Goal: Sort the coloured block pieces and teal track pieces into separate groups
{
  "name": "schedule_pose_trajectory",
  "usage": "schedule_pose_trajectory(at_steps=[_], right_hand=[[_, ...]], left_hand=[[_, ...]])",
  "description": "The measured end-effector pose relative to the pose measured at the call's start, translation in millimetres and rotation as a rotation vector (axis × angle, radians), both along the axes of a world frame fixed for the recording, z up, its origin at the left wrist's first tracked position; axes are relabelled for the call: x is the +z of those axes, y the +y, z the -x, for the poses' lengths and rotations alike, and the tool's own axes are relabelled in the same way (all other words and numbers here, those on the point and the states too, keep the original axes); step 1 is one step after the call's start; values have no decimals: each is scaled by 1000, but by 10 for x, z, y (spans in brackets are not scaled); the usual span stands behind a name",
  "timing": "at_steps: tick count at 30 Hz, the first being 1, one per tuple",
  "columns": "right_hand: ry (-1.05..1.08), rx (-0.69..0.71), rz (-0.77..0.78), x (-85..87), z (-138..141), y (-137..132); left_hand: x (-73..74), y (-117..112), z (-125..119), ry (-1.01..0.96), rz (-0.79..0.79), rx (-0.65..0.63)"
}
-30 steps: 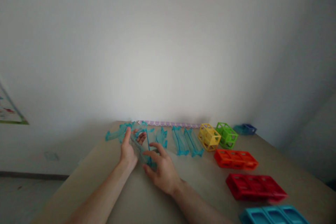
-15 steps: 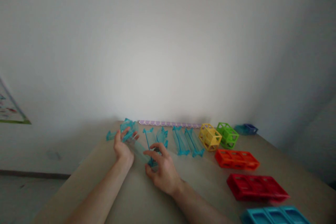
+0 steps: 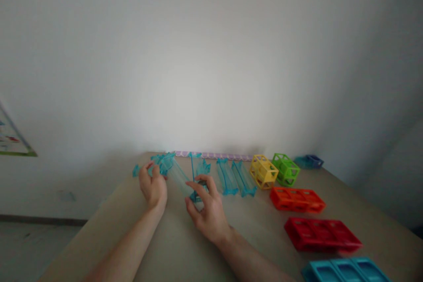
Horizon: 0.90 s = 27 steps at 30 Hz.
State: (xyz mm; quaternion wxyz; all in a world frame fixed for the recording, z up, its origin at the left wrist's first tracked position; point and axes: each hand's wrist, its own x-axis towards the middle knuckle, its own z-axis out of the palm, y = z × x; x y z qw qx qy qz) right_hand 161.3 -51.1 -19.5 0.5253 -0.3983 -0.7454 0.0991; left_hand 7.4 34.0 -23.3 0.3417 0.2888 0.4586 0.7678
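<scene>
My left hand (image 3: 153,186) is curled at the near side of a translucent blue curved track piece (image 3: 167,161), with blue plastic showing between its fingers. From there a clear straight track piece (image 3: 180,179) slants down to the right. My right hand (image 3: 209,211) has thumb and fingers around the blue near end of that straight piece; its fingertips partly hide the end. Just beyond my right hand lie an upright-looking blue track piece (image 3: 192,165) and a short curved blue piece (image 3: 203,167). The pieces at my left hand look slightly blurred.
Two straight blue tracks (image 3: 235,178) lie side by side. To the right stand a yellow cube frame (image 3: 263,172), a green one (image 3: 286,169), an orange block (image 3: 297,199), a red block (image 3: 322,234) and a blue block (image 3: 345,269). A purple patterned strip (image 3: 214,156) runs along the wall.
My left hand has come slightly down and left, its fingers more curled. The straight piece's near end and my right hand have shifted a little right and up.
</scene>
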Motion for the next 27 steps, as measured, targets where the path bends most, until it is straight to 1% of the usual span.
schedule_pose_trajectory(at_steps=[1,2,3,4,5,6,7,9,13,16,19,23,27], right_hand=[[0,-1,-4,5,-2,-2],[-4,3,-3,13,-4,-7],[-11,15,2,23,-7,-14],[-26,37,10,36,-10,-23],[-48,67,20,49,-12,-34],[-71,97,29,63,-14,-44],[-94,123,41,75,-15,-53],[-121,145,56,90,-15,-63],[-99,121,43,83,-10,-49],[-90,143,26,74,-4,-44],[-94,188,35,79,2,-58],[-112,216,73,89,4,-77],[-123,221,80,92,5,-82]], left_hand=[[27,-26,-39,55,-67,8],[54,-56,-85,74,-130,-75],[80,-86,-134,68,-166,-224],[104,-115,-181,41,-167,-360],[124,-140,-222,-4,-138,-435],[140,-161,-253,-33,-114,-473],[150,-174,-275,-53,-93,-481],[156,-178,-291,-77,-67,-458],[115,-127,-283,-190,3,-460],[84,-100,-281,-227,71,-506],[94,-112,-275,-239,101,-567],[142,-149,-254,-294,115,-659],[151,-149,-235,-296,79,-676]])
